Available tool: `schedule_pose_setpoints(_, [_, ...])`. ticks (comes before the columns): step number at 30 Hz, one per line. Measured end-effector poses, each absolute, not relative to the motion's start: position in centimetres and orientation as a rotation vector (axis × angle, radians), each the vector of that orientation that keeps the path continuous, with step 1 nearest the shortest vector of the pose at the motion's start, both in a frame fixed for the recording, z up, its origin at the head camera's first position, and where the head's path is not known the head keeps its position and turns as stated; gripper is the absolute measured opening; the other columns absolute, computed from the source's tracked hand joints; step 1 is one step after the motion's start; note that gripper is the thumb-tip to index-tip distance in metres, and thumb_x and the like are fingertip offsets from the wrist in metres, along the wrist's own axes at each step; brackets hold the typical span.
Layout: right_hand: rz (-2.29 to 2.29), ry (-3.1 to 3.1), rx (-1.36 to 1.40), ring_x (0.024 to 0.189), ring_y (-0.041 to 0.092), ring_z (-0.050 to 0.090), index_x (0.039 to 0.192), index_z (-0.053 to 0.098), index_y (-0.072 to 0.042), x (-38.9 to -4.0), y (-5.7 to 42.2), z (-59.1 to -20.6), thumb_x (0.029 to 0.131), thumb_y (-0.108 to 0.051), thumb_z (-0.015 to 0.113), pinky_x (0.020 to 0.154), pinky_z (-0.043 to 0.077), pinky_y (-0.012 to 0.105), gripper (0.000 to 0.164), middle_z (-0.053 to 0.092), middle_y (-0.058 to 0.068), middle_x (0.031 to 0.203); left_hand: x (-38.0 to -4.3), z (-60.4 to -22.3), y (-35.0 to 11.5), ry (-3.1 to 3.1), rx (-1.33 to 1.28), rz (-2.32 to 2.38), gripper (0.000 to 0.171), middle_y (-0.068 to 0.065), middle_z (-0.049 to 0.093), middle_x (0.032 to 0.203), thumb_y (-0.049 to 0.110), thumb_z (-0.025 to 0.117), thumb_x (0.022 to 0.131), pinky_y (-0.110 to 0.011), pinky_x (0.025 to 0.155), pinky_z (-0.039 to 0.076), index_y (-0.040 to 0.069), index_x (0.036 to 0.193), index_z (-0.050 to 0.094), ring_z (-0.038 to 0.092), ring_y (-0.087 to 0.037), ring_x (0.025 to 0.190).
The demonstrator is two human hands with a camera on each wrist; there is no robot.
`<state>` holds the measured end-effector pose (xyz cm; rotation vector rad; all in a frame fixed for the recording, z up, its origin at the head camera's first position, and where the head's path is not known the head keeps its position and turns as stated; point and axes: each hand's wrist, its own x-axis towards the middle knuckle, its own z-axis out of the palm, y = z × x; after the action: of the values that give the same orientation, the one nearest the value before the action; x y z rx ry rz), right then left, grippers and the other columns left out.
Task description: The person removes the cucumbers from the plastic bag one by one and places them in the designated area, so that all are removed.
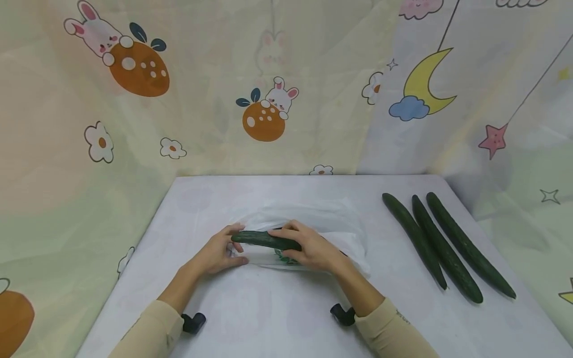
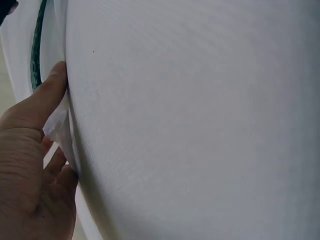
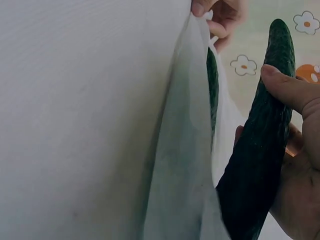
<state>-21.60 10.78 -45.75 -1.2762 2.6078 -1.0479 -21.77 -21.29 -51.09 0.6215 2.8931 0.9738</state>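
Observation:
My right hand (image 1: 311, 246) grips a dark green cucumber (image 1: 264, 239) crosswise above a white plastic bag (image 1: 353, 228) with a green print. In the right wrist view the thumb lies along one side of this cucumber (image 3: 265, 145) and the fingers pass behind it. My left hand (image 1: 221, 251) pinches the bag's open edge at its left end, near the cucumber's tip. In the left wrist view thin plastic (image 2: 60, 127) runs between the thumb and fingers. Inside the bag, a second cucumber (image 3: 213, 90) shows behind the plastic wall, mostly hidden.
Three long cucumbers (image 1: 447, 248) lie side by side, slanting, on the right of the white table (image 1: 277, 318). A printed cloth (image 1: 201, 99) hangs behind and at both sides. Dark wrist-worn devices (image 1: 194, 323) stick out at both cuffs.

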Motion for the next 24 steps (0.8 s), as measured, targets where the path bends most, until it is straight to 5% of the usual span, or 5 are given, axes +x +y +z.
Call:
schedule_pose_setpoints(7, [-1.065,2.587,-1.326,0.11,0.012,0.057,0.149,0.053,-0.031,-21.3,10.5,-44.8,0.094,-0.014,0.075,0.089,0.052,0.031,0.062,0.055,-0.003,0.128,-21.7,-51.0,-21.3,2.866,0.563,0.995,0.087,0.011,0.07,0.099,0.03,0.093,0.076,-0.038,0.092,0.047,0.013,0.148,0.047,0.061,-0.015,0.094])
schedule_pose_setpoints(12, [-1.069,2.577,-1.384,0.108,0.011,0.055,0.149,0.052,-0.03,-21.2,10.4,-44.6,0.094,-0.014,0.076,0.089,0.052,0.03,0.062,0.053,-0.003,0.126,-21.7,-51.1,-21.3,2.852,0.559,0.993,0.098,0.017,0.067,0.091,0.031,0.092,0.077,-0.034,0.081,0.045,0.014,0.156,0.037,0.055,-0.01,0.075])
schedule_pose_setpoints(15, [-1.085,2.574,-1.403,0.108,0.01,0.055,0.149,0.051,-0.03,-21.2,10.3,-44.3,0.095,-0.014,0.075,0.089,0.052,0.029,0.061,0.052,-0.003,0.126,-21.7,-51.1,-21.3,2.856,0.58,1.018,0.096,0.013,0.068,0.091,0.028,0.093,0.076,-0.039,0.092,0.047,0.011,0.154,0.04,0.061,-0.013,0.09])
schedule_pose_setpoints(20, [-1.103,2.568,-1.37,0.106,0.01,0.054,0.15,0.049,-0.033,-21.2,10.2,-43.5,0.097,-0.014,0.072,0.086,0.052,0.028,0.061,0.05,-0.006,0.126,-21.7,-51.1,-21.3,2.89,0.607,0.988,0.039,-0.003,0.066,0.124,0.029,0.094,0.075,-0.052,0.11,0.044,0.019,0.102,0.068,0.056,-0.029,0.13])
schedule_pose_setpoints(24, [-1.133,2.566,-1.384,0.108,0.01,0.054,0.151,0.047,-0.033,-21.3,10.0,-42.6,0.098,-0.014,0.071,0.088,0.052,0.029,0.061,0.049,-0.005,0.125,-21.8,-51.3,-21.3,2.897,0.597,0.94,0.03,-0.01,0.058,0.14,0.032,0.093,0.076,-0.056,0.11,0.044,0.026,0.081,0.064,0.054,-0.036,0.134])
